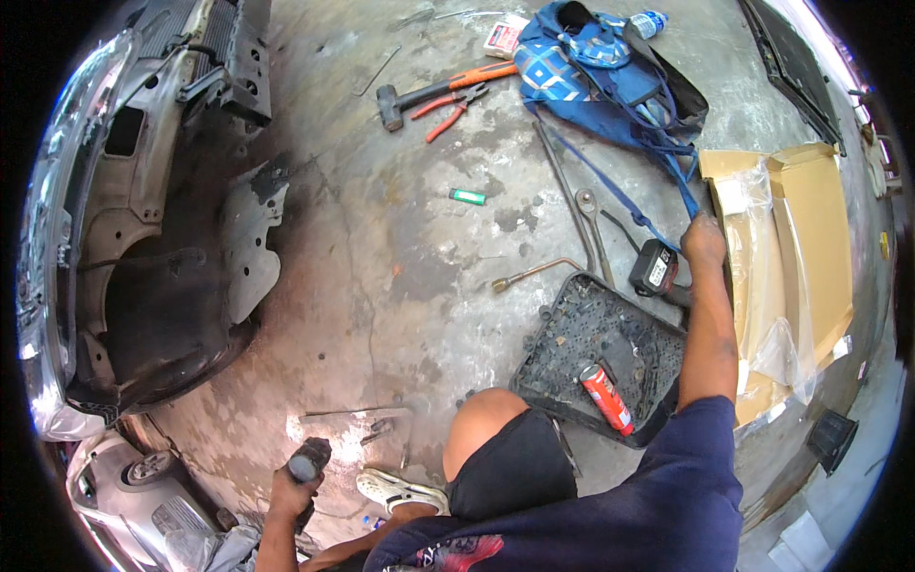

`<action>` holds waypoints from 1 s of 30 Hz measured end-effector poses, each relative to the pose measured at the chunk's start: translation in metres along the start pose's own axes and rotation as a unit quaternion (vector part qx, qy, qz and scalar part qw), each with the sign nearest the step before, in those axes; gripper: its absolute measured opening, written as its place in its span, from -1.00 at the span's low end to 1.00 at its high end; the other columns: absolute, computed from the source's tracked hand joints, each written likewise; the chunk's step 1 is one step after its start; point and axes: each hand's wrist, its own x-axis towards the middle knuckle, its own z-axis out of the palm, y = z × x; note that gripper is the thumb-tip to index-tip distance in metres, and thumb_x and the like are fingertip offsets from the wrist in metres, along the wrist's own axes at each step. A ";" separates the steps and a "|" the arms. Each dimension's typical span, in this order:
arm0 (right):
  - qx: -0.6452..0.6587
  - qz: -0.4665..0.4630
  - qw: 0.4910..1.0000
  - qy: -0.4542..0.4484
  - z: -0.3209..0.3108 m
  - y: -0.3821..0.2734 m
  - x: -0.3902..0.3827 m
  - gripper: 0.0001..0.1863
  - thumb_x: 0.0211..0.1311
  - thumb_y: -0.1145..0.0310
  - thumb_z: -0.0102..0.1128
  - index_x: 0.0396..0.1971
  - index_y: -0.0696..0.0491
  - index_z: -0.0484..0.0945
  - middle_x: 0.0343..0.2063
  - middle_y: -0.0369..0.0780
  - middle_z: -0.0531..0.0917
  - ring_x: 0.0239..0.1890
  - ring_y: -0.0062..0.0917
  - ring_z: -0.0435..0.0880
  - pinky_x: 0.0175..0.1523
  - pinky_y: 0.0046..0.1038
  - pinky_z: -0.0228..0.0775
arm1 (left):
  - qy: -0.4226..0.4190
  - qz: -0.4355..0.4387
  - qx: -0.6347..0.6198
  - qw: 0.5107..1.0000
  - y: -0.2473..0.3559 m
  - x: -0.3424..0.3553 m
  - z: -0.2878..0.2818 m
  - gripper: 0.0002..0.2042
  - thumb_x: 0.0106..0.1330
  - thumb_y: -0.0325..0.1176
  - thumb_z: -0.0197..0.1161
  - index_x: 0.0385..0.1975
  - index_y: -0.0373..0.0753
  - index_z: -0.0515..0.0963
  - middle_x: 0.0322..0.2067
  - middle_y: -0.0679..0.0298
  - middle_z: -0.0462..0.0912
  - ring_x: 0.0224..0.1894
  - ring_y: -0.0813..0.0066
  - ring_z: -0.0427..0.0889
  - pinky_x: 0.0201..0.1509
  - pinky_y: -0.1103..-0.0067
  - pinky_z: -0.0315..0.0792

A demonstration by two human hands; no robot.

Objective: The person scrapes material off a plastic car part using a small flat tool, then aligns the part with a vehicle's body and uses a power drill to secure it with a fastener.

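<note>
My left hand (289,494), at the lower left, is wrapped round a dark tool (310,459) with a rounded black end, which looks like a cordless power tool. Stretched out to the right, my right hand (703,240) is closed on a blue strap (686,191) that runs from the blue backpack (596,71). The backpack lies on its side on the floor, with a bottle (649,24) by it. Just left of my right wrist rests a cordless tool with a black battery (655,268), partly hidden by my forearm. An opened cardboard box (810,219) with clear plastic lies beside that hand.
A black tray (562,334) holds small fasteners and a red spray can (606,398). Above it lie a ratchet (591,214) and a socket wrench (534,274). A hammer (429,92), pliers (453,110) and a green lighter (467,196) are on the floor. A car body (143,191) stands left.
</note>
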 end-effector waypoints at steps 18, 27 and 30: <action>-0.001 0.044 0.995 0.092 -0.098 0.169 -0.218 -0.87 0.39 0.46 0.06 -0.15 0.06 0.57 -0.17 0.06 0.63 -0.11 0.14 0.68 -0.01 0.14 0.50 | -0.013 0.042 0.046 0.998 -0.014 0.068 -0.017 -0.66 0.27 -0.41 0.50 -0.02 -0.47 0.67 -0.37 0.10 0.80 -0.52 0.34 0.78 -0.46 0.40 0.63; -0.149 0.247 0.954 0.080 -0.085 0.262 -0.195 -0.66 0.26 0.39 0.13 -0.02 0.17 0.66 -0.08 0.18 0.74 0.09 0.11 0.71 0.22 0.08 0.53 | 0.004 0.074 0.045 0.996 0.007 0.085 -0.028 -0.66 0.27 -0.41 0.51 -0.04 -0.47 0.66 -0.39 0.13 0.79 -0.55 0.36 0.74 -0.47 0.41 0.59; -0.129 0.220 0.958 0.131 -0.115 0.212 -0.162 -0.58 0.29 0.32 0.17 0.13 0.01 0.68 0.15 0.09 0.65 0.27 0.09 0.58 0.35 0.03 0.48 | 0.024 0.063 0.047 0.997 -0.006 0.082 -0.036 -0.65 0.27 -0.40 0.51 -0.02 -0.48 0.66 -0.37 0.13 0.78 -0.55 0.35 0.74 -0.47 0.40 0.59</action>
